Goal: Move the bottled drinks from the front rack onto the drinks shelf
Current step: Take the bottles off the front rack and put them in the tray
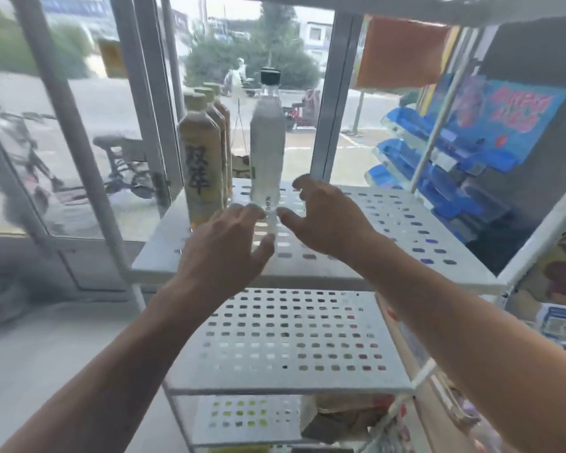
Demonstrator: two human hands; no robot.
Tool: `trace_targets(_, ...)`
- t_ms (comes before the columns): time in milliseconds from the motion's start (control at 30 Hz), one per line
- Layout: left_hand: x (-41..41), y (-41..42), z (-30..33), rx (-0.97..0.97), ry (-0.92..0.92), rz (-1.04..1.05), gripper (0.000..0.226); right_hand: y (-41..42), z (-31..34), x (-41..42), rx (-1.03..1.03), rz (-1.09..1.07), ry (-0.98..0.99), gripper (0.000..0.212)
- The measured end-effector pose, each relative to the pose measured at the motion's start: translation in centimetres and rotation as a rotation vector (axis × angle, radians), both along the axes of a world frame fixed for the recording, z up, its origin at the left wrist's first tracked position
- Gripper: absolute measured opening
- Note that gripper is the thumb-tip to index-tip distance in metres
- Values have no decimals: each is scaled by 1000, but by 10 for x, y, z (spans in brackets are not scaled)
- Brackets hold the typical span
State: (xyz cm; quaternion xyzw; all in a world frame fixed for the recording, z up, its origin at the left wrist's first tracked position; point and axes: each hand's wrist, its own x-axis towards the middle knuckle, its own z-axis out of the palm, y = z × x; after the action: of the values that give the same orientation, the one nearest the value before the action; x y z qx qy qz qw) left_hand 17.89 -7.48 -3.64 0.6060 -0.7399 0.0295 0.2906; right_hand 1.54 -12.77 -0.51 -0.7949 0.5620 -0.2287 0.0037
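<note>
A clear bottle (267, 138) with a black cap stands upright on the white perforated shelf (389, 230). To its left, a row of three yellow tea bottles (200, 165) with pale caps runs back toward the window. My left hand (224, 246) reaches in from below, its spread fingertips at the clear bottle's base. My right hand (324, 217) is on the other side of the base, fingers loosely curved, thumb near the bottle. Neither hand clasps the bottle.
A second perforated shelf (294, 338) lies below, and a third lower still. White rack posts (69, 132) rise at the left and right. Glass window panes stand behind the rack. Blue packets (438, 165) hang on a display at the right.
</note>
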Motion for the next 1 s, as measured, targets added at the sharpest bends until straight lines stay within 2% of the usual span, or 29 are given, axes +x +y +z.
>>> trace_targets(200,4,-30,-9,-15,31,12,39,-65,-5,32,54,-65,-289,89)
trace_targets(333,5,-36,-13,-39,55,-11,38,-89,-10,54,18,-90,-449,98)
trace_targets(567,14,-41,-15,-49,53,-23,36,-111,-18,62,-23,-121,-538,68)
trace_targets(800,9,-47,-14,-84,104,-72,40,-72,-14,27,17,-40,-638,65)
trace_targets(867,5,-49,-14,-101,203,-99,41,-53,-13,11,58,-15,-694,62)
trace_targets(1000,-12,-47,-3,-125,537,-171,35,-15,-11,-21,205,96,-901,54)
